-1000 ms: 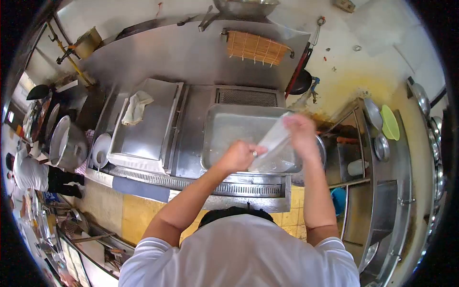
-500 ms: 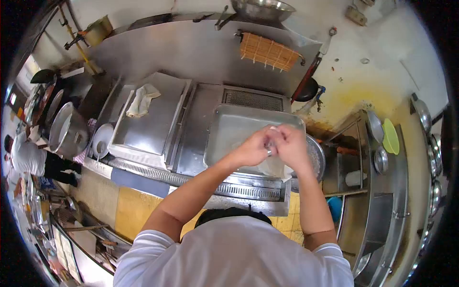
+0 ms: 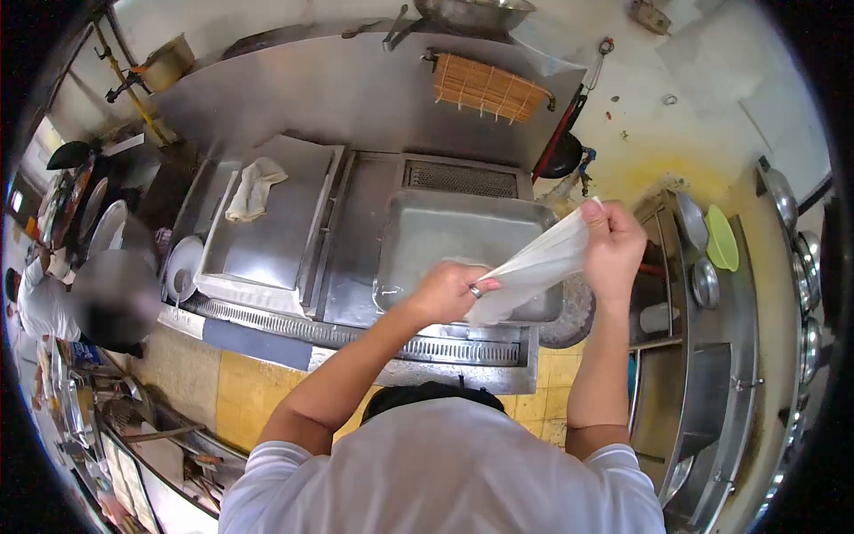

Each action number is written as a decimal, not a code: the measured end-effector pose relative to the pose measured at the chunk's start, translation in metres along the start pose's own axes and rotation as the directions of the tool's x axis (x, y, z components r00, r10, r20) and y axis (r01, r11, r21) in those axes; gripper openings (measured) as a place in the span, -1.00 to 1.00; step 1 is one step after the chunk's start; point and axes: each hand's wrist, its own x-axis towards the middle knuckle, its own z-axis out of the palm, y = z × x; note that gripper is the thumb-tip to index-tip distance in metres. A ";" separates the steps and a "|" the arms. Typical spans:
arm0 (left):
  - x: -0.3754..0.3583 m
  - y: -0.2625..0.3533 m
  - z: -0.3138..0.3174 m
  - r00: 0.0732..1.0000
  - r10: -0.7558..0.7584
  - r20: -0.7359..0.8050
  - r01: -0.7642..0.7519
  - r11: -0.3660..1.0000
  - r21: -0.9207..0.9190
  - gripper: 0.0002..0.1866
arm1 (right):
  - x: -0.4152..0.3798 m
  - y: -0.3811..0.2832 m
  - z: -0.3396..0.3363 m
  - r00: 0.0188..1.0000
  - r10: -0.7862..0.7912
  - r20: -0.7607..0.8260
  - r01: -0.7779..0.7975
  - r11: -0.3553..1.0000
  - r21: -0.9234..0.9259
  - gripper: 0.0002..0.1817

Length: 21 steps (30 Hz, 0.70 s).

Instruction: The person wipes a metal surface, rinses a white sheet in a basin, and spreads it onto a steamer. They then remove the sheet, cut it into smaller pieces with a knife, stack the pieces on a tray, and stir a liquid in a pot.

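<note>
A thin white cloth (image 3: 536, 270) is stretched between my two hands, its lower part hanging loose. My left hand (image 3: 452, 291), with a ring on one finger, is closed on the cloth's left end. Higher up and to the right, my right hand (image 3: 613, 242) grips the other end in a fist. Both hands are above the front right part of a large rectangular metal pan (image 3: 418, 209), which looks to hold a clear liquid. Beside the pan's right end sits a round metal bowl (image 3: 574, 313), partly covered by the cloth and my right arm.
A flat metal lid (image 3: 267, 231) with a crumpled cloth (image 3: 255, 189) on it lies to the left. A bamboo mat (image 3: 491, 87) hangs behind. Shelves with a green bowl (image 3: 721, 238) stand at right. Another person (image 3: 49, 303) is at far left.
My hands were close together over the pan and have moved apart. The right hand went right and up, the left slightly left, drawing the white cloth out between them.
</note>
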 end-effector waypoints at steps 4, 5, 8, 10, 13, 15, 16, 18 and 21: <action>-0.011 -0.015 -0.033 0.992 -0.121 0.028 0.119 0.991 0.062 -0.79 | 0.019 -0.002 -0.029 0.987 -0.020 -0.158 0.030 0.998 0.063 -0.67; -0.013 -0.011 -0.050 0.995 -0.099 0.005 0.097 0.985 0.144 -0.81 | 0.022 -0.003 -0.036 0.975 -0.049 -0.216 0.059 0.997 0.042 -0.65; -0.016 0.010 -0.098 0.977 0.107 -0.184 -0.063 0.972 0.227 -0.81 | 0.033 -0.003 -0.068 0.947 -0.105 -0.303 0.114 0.993 0.012 -0.67; -0.021 0.029 -0.136 0.947 0.135 -0.291 -0.026 0.937 0.348 -0.84 | 0.035 -0.012 -0.091 0.933 -0.046 -0.356 0.098 0.987 0.129 -0.69; -0.035 0.065 -0.187 0.895 0.255 -0.366 -0.104 0.916 0.387 -0.90 | 0.030 -0.015 -0.119 0.929 -0.037 -0.369 0.118 0.973 0.199 -0.73; -0.047 0.068 -0.192 0.850 0.225 -0.477 -0.118 0.963 0.244 -0.86 | 0.025 -0.001 -0.132 0.923 -0.056 -0.380 0.173 0.944 0.280 -0.75; -0.051 0.065 -0.190 0.822 0.179 -0.541 -0.127 0.983 0.131 -0.85 | 0.020 0.011 -0.136 0.932 -0.032 -0.361 0.115 0.971 0.212 -0.76; -0.052 0.046 -0.183 0.803 0.004 -0.597 -0.052 0.997 -0.063 -0.84 | 0.006 0.038 -0.136 0.945 0.021 -0.326 0.003 0.997 0.072 -0.77; -0.036 -0.010 -0.151 0.775 -0.406 -0.484 0.294 0.910 -0.293 -0.84 | -0.005 0.083 -0.101 0.970 0.208 -0.128 -0.216 0.975 -0.054 -0.78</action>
